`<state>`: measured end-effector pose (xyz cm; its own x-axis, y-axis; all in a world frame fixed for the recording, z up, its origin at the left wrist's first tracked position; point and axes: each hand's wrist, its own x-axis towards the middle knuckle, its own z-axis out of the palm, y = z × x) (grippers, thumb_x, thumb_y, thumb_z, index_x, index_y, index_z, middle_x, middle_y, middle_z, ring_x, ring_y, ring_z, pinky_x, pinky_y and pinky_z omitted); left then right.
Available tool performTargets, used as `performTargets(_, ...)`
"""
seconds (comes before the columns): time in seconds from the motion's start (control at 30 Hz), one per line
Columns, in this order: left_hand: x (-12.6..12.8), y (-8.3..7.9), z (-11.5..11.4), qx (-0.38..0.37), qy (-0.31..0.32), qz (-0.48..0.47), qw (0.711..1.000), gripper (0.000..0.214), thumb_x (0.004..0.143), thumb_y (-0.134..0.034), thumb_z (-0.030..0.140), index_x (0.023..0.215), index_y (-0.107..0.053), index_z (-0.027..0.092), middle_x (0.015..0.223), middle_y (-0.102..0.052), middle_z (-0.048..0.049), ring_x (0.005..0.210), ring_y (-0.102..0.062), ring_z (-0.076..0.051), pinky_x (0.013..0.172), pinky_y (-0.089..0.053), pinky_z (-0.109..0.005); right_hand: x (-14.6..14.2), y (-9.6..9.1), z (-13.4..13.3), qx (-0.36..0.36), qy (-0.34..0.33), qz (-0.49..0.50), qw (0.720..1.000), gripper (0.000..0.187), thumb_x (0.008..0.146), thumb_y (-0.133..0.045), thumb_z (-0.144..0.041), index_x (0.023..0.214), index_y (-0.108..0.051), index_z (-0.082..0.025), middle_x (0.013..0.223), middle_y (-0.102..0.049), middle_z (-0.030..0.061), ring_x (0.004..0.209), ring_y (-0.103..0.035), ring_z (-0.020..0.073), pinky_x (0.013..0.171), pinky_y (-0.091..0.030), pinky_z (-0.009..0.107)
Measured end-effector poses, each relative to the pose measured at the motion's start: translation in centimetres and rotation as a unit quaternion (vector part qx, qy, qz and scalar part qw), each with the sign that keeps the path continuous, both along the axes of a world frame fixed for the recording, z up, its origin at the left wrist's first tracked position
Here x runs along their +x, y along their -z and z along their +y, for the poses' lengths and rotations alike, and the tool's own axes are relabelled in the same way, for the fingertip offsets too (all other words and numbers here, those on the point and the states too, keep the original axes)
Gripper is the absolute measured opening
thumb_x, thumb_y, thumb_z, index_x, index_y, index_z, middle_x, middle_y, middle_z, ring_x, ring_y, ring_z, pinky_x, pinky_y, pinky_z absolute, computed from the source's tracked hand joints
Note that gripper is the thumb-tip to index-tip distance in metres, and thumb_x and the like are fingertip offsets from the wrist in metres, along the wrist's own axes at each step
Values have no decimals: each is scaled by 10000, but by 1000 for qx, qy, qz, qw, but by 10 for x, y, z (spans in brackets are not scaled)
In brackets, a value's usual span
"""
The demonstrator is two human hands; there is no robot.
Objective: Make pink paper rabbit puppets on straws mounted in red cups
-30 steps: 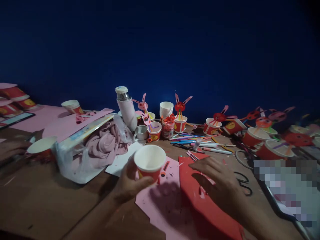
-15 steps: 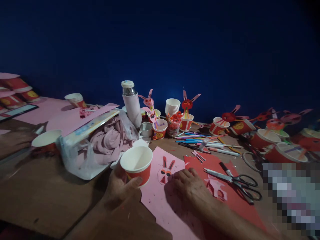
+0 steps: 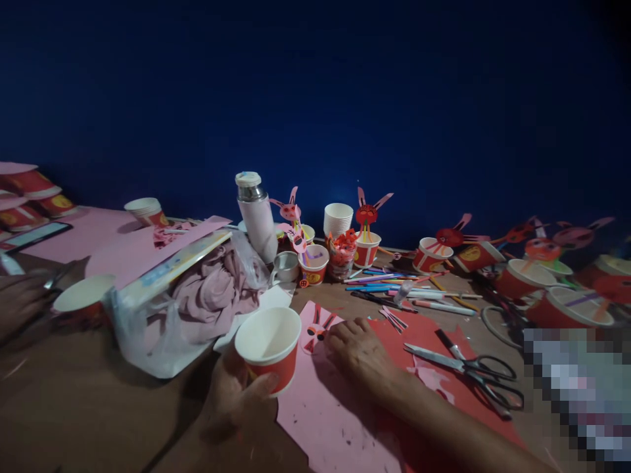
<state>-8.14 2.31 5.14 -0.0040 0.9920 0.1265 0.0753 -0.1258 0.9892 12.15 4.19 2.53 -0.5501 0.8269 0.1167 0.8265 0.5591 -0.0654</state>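
My left hand [image 3: 239,397] is wrapped round a red paper cup [image 3: 269,345] with a white inside, held upright just above the table. My right hand [image 3: 362,351] lies on the pink paper sheet [image 3: 320,414], fingers stretched toward a small pink rabbit-face cutout [image 3: 314,326] and touching or nearly touching it. A red paper sheet [image 3: 434,387] lies just right of that hand, with scissors [image 3: 468,368] on it.
A plastic bag with pink cloth [image 3: 197,295], a white flask [image 3: 256,213], a cup stack [image 3: 338,219], rabbit cups [image 3: 365,240], pens [image 3: 394,286] and more red cups [image 3: 542,289] crowd the far side. Another person's hand [image 3: 22,302] is at the left.
My right hand moved left off the red sheet onto the pink sheet, up to the rabbit cutout. The left hand lowered the cup slightly leftward. The scissors came into view.
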Motion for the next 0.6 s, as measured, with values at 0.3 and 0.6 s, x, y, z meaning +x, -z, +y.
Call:
performTargets(0.3,32,22,-5,-53,-9,45,997,709,490,-707,389,1130,-506,160,947,-660,-119,939,-589,-302,785,-498,-393,29,-7,-44,11,-62,41,997,74,789,-504,-218,719,-518,-197,720,-594,-6,660,-488,139,703,-310,312)
performTargets(0.6,64,16,0,4,59,148,987,717,489,-683,197,1183,-502,234,990,-661,-81,990,-572,-301,838,-480,-409,58,-21,-40,56,-25,132,989,187,776,-407,-78,705,-544,-184,656,-596,2,630,-485,128,794,-307,335)
